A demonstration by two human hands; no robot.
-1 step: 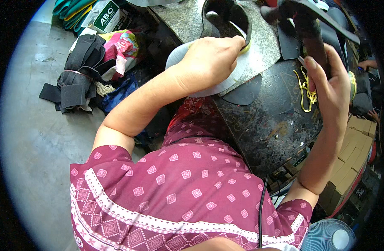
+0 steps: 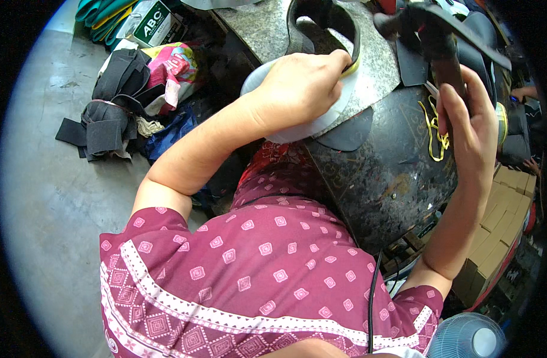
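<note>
A visor-like cap (image 2: 325, 121) with a pale grey brim and a dark curved band sits at the near corner of the worktable. My left hand (image 2: 306, 83) is closed on it where the brim meets the band; the fingertips are partly hidden. On the right, my right hand (image 2: 473, 119) grips the dark handle of a hammer (image 2: 446, 65). The hammer is raised above the table, its head to the upper left of that hand, apart from the cap. Under the cap lies a speckled grey slab (image 2: 378, 65).
A dark brim-shaped piece (image 2: 350, 134) lies by the slab, on the black, stained worktable (image 2: 387, 185). Yellow cord (image 2: 433, 134) trails near my right wrist. Black fabric bundles (image 2: 109, 113) are on the floor at left. Cardboard (image 2: 494, 221) and a blue fan (image 2: 469, 337) stand at right.
The hammer has tilted and shifted slightly down and to the right. The cap has turned a little in my left hand, its brim's left edge moving slightly right.
</note>
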